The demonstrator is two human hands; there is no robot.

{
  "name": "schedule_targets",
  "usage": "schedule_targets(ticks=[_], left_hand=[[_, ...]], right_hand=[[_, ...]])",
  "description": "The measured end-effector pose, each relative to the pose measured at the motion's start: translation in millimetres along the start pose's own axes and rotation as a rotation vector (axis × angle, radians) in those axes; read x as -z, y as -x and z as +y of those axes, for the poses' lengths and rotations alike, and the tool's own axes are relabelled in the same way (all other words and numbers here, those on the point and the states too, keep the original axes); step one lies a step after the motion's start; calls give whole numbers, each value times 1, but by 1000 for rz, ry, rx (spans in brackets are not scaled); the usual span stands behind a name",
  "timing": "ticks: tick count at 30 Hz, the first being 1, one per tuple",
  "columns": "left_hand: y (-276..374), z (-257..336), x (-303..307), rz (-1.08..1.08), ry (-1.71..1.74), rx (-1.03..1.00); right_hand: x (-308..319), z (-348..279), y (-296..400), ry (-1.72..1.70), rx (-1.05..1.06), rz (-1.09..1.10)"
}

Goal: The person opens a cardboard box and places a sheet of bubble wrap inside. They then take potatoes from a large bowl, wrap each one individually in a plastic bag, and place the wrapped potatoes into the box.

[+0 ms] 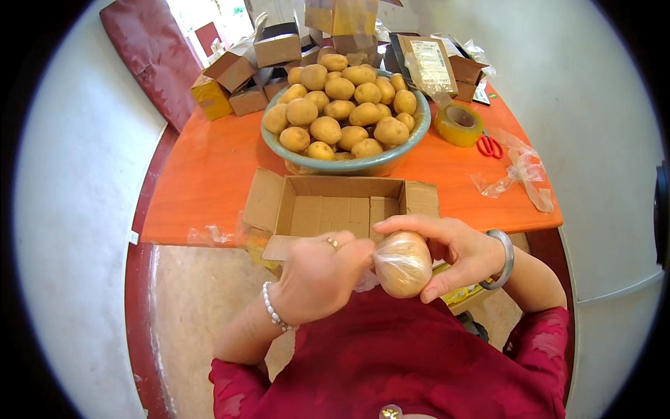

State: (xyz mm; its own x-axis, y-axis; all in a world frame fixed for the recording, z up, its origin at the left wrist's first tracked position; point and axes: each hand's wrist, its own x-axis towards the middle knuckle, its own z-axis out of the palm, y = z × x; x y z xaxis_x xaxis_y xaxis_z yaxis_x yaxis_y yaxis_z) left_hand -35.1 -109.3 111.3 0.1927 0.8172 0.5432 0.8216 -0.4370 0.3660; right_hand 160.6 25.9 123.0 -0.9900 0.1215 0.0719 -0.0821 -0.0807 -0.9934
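Note:
A potato wrapped in clear plastic film (404,267) is held in front of my chest. My right hand (460,254), wearing a bangle, grips it between the fingers above and the thumb below. With its fingers closed, my left hand (324,280) pinches the gathered film at the potato's left side; its fingertips are partly hidden and slightly blurred. Just beyond both hands, an open cardboard box (343,184) sits at the table's near edge, flaps spread and its bottom showing. Behind it, a blue-rimmed basin (345,166) is heaped with unwrapped potatoes (340,110).
On the orange table (209,173), a roll of packing tape (460,125) and red-handled scissors (490,146) lie right of the basin. Crumpled clear tape (523,167) is near the right edge. Several cardboard boxes (277,50) are piled behind, one bearing a label (432,63).

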Motion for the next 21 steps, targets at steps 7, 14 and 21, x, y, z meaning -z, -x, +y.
schedule_targets(ticks=[7, 14, 21], left_hand=[[-27, -6, 14, 261, -457, -238], [-12, -5, 1, 169, -100, 67], [-7, 0, -6, 57, 791, 261]], right_hand=[[0, -1, -8, 26, 50, 179], [-5, -18, -12, -22, -96, 264], [-10, -15, -8, 110, -22, 341]])
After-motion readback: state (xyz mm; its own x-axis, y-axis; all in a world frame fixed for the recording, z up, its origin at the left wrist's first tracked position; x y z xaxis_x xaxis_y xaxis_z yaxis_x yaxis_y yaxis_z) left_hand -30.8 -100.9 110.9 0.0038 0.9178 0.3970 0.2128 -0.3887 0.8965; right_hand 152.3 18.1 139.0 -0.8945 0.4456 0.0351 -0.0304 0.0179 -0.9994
